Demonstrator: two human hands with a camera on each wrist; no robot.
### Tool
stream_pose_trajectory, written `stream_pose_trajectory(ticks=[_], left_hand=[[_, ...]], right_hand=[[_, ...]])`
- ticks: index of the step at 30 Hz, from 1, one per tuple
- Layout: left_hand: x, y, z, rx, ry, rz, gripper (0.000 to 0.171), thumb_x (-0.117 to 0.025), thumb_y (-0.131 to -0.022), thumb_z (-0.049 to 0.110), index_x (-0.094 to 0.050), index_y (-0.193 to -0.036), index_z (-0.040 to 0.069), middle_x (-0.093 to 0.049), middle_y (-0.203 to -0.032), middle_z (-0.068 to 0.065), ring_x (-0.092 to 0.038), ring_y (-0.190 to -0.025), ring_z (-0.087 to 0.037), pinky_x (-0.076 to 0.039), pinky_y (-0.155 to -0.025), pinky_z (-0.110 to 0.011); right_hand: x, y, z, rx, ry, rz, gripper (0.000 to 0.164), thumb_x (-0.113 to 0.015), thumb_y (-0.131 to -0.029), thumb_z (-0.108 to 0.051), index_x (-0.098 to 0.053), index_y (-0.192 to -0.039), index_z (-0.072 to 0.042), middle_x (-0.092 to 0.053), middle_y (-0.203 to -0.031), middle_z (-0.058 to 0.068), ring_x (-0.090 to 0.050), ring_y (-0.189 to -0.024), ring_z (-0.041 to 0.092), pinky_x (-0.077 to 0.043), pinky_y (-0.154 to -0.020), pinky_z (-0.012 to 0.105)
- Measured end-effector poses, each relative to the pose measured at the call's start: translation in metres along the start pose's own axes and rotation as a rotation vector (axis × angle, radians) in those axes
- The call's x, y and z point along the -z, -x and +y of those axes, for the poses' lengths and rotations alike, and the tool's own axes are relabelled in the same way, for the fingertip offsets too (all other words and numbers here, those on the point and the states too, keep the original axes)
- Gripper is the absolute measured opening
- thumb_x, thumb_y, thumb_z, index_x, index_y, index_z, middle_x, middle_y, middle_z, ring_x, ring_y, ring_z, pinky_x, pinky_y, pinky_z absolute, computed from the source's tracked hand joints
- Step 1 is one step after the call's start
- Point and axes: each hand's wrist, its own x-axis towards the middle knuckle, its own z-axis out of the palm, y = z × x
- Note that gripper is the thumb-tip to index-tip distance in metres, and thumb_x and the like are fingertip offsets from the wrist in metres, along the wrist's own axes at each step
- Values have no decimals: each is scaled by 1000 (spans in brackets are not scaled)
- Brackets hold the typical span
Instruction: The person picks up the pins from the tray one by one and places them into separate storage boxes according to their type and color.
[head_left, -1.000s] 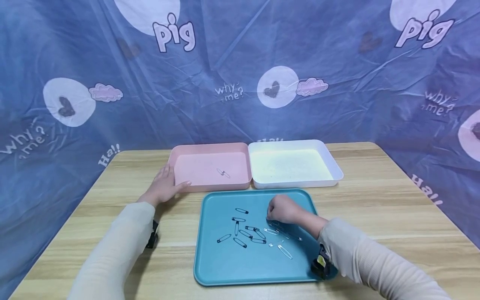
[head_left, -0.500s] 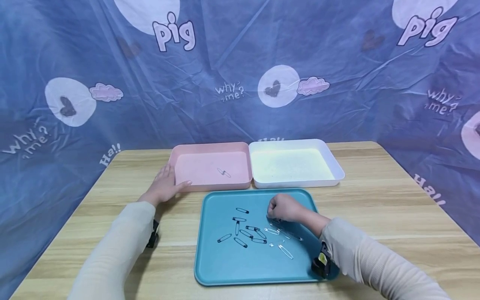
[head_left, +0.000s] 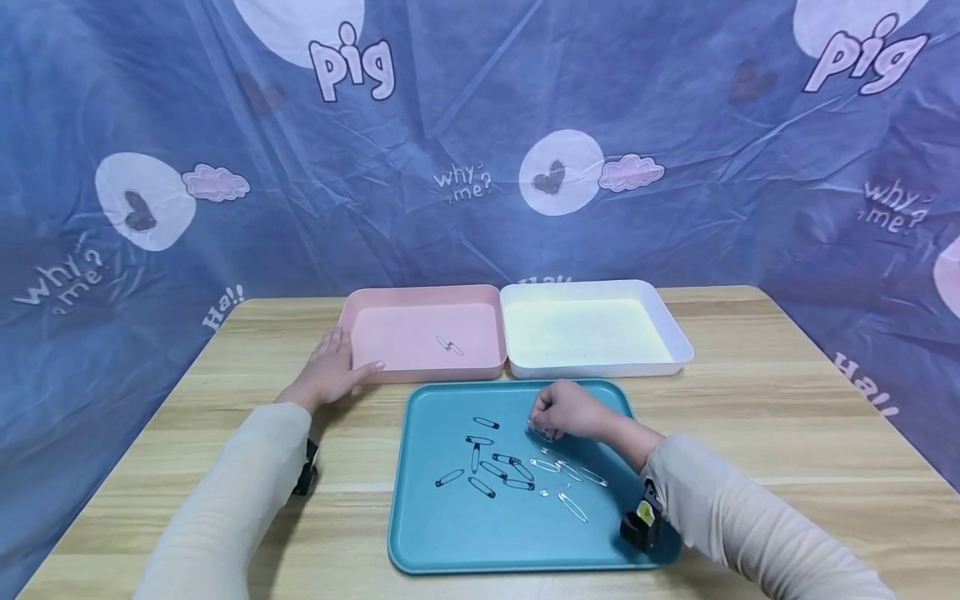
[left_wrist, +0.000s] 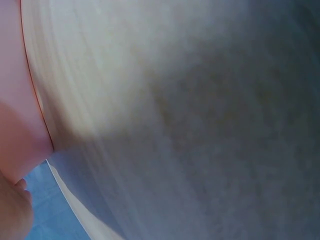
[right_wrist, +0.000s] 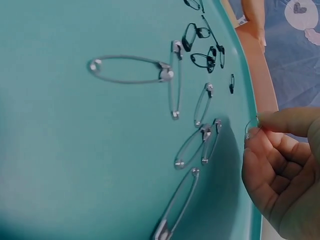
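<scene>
Over the far right part of the teal tray (head_left: 442, 537), my right hand (head_left: 566, 408) pinches a silver safety pin (right_wrist: 253, 129) between thumb and fingertips. Several silver safety pins (head_left: 573, 507) lie on the tray's right half beneath that hand. Black safety pins (head_left: 482, 487) lie in a loose group to their left. My left hand (head_left: 327, 371) rests with extended fingers against the left side of the pink tray (head_left: 397, 329). Two silver safety pins (head_left: 450, 345) lie inside the pink tray. The left wrist view shows mostly blurred table and the pink tray's wall (left_wrist: 20, 100).
A white tray (head_left: 581, 329) stands right of the pink one, their sides touching. The teal tray sits just in front of both on a wooden table (head_left: 765, 433). A blue printed cloth (head_left: 450, 125) hangs behind the table.
My right hand has lifted slightly from the tray and a silver safety pin now shows in its fingertips. My left hand stays at the pink tray.
</scene>
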Motion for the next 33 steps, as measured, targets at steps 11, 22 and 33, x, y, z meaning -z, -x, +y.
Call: stream_pose_trajectory(ticks=[11,22,33], left_hand=[[-2,0,0,-6,-2,8,97,-37,-82,59,1,-131,-15,4,-137,-30,3,-126,-40,-1,-101,-47],[-3,-1,-2,2,-9,10,99,-35,-81,62,1,-131,-15,5,-137,-30,3,-126,-39,-1,-101,-48],[-3,-2,-3,1,-17,-4,98,-35,-81,62,1,-131,-15,5,-137,-29,4,-126,-39,0,-101,-47]], right_hand=[[4,-3,-4,67,-61,-30,13,-58,-79,-4,-58,-67,0,-52,-55,4,-51,-54,15,-48,-52,29],[3,-13,-11,66,-81,-7,13,-58,-80,-6,-57,-68,-1,-52,-55,4,-52,-57,15,-48,-54,28],[1,-28,-17,-2,-174,77,9,-55,-81,-3,-61,-76,1,-57,-66,6,-54,-61,17,-50,-57,30]])
